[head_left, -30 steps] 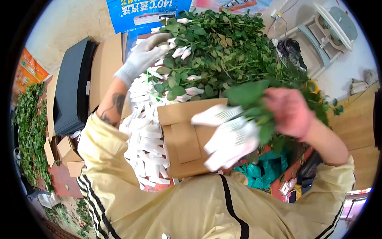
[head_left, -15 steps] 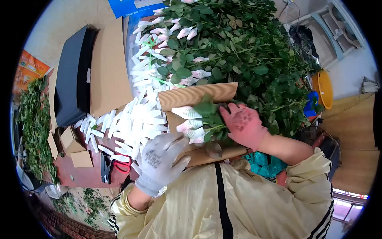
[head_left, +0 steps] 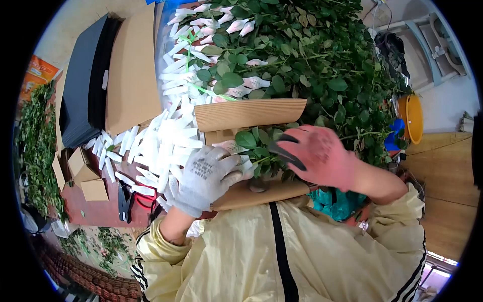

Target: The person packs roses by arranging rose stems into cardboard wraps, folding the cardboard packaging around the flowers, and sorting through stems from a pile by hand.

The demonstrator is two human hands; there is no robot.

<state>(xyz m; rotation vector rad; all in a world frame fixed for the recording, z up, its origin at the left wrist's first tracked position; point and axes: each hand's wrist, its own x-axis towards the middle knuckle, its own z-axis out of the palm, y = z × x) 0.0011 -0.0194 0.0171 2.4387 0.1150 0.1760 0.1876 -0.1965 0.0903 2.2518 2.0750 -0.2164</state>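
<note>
A small bunch of roses with their buds in white net sleeves [head_left: 230, 146] lies on a corrugated cardboard wrap [head_left: 251, 114], its leaves [head_left: 259, 143] pointing to the right. My left hand [head_left: 207, 173], in a pale grey glove, is closed over the sleeved buds and hides part of them. My right hand [head_left: 317, 153], in a pink glove with dark finger pads, is just above the stems and leaves. Its fingers are bent but apart, and nothing shows between them. The near flap of cardboard [head_left: 261, 195] lies against my jacket.
A large heap of leafy roses [head_left: 312, 60] covers the far right side. Loose white net sleeves [head_left: 168, 138] are piled to the left. Beyond them stand dark sheets [head_left: 83, 85] and brown cardboard [head_left: 132, 65]. A black stapler [head_left: 125, 201] and red-handled scissors [head_left: 146, 200] lie front left.
My left hand has moved forward onto the sleeved buds. My right hand has lifted and turned, its fingers now pointing left above the stems. The view has shifted slightly.
</note>
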